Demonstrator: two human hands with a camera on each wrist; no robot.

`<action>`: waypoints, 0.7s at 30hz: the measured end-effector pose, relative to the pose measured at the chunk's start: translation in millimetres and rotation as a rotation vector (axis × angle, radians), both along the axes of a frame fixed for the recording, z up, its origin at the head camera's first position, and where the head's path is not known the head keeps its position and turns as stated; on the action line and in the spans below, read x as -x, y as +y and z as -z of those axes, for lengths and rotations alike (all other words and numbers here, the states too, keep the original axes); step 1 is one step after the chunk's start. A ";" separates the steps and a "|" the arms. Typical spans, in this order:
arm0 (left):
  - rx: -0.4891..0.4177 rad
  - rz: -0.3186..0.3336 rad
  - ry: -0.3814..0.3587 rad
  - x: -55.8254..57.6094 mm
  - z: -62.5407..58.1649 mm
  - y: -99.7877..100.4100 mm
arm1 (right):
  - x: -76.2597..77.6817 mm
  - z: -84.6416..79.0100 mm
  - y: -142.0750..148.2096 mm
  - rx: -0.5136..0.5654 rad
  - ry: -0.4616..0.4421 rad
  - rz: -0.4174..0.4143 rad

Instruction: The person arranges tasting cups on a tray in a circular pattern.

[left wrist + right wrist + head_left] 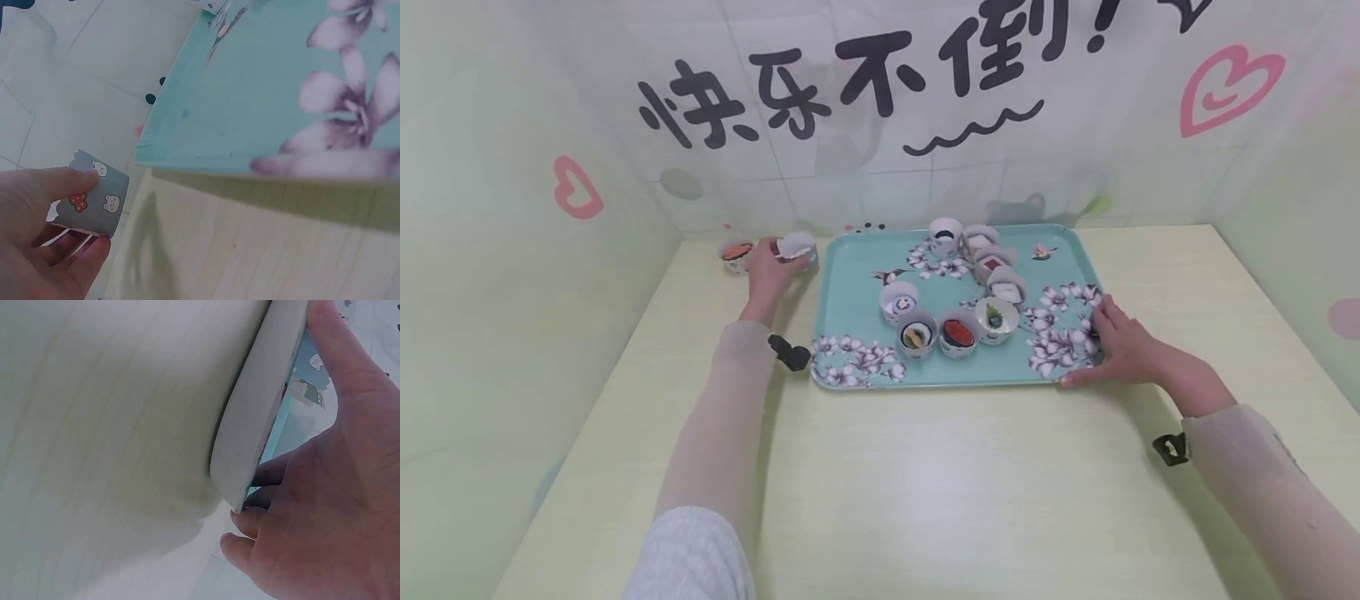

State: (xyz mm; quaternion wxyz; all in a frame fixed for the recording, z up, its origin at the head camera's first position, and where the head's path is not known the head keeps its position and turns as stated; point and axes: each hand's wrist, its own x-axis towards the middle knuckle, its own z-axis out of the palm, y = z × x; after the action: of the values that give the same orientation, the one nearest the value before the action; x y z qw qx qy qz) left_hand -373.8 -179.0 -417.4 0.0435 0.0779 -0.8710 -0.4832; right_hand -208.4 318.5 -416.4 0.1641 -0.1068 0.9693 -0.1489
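Observation:
At the back left of the table, my left hand (767, 271) pinches a small printed paper cup (100, 200) between thumb and fingers. The cup has little cartoon animals on its side and something white inside. Just left of that hand stands another cup (735, 254) with an orange-topped piece in it. My right hand (1131, 346) holds the front right corner of a turquoise flowered tray (850, 292), thumb along the front edge and fingers at the right side. In the right wrist view its fingers (253, 519) bend against the tray's rim.
On the tray, several paper cups with sushi-like pieces form a curve, among them a red-topped one (958, 335) and one with green garnish (997, 321). A wall with black lettering (880, 75) rises behind the pale wooden table (925, 483).

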 end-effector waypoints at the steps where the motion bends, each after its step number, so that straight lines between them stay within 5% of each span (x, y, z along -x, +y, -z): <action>1: 0.002 0.012 -0.006 -0.2 -0.9 1.9 | -0.1 0.3 0.1 0.000 -0.001 0.000; 21: 0.096 0.264 -0.101 1.6 -5.4 53.8 | -0.7 2.5 0.9 -0.002 0.022 -0.011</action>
State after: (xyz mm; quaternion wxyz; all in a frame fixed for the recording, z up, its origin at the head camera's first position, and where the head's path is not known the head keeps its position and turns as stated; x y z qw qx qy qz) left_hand -375.4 -125.3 -412.0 -0.0606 -0.0156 -0.8967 -0.4382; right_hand -207.7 319.4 -418.8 0.1543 -0.1135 0.9706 -0.1458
